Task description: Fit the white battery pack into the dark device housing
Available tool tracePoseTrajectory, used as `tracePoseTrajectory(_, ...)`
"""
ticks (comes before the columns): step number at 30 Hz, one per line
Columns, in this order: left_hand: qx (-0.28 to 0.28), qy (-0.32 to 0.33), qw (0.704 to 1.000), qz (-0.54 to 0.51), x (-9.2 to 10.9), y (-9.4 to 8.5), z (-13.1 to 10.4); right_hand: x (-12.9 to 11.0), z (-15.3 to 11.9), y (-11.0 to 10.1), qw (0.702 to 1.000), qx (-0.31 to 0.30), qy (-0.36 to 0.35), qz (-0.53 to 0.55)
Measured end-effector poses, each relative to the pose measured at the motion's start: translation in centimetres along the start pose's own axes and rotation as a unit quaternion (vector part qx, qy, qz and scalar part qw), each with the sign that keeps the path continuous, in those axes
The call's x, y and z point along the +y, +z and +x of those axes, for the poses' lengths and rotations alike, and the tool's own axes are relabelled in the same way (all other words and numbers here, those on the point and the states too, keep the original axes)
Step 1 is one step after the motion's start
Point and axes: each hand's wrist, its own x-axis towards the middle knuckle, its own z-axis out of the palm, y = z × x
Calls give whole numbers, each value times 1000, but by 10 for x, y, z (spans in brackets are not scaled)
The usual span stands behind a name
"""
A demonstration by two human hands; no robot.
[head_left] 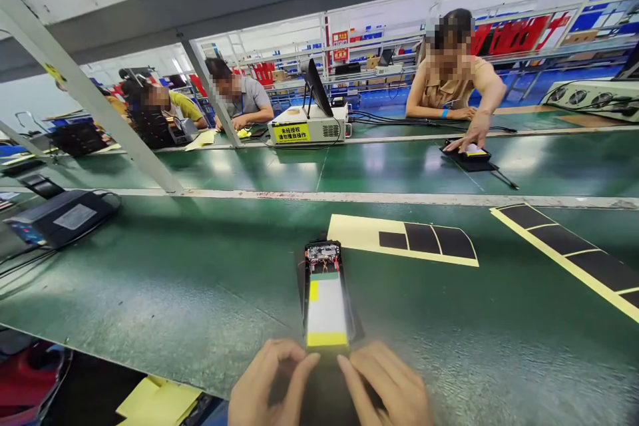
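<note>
Both hands, the left hand (272,383) and right hand (387,386), pressed loosely curled fingers on the open battery pack's (326,296) near end on the green worktop (150,279), gripping nothing.

A single head-worn camera looked forward and down — close over the hands (329,383) at the near edge of the green surface (150,279) — toward co-workers seated opposite.
</note>
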Motion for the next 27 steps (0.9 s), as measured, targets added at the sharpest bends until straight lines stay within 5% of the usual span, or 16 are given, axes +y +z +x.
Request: tracePoseTrajectory(27, 13, 16, 999, 26, -6, 10, -6, -2, -5, 3, 999, -4, 29, -20)
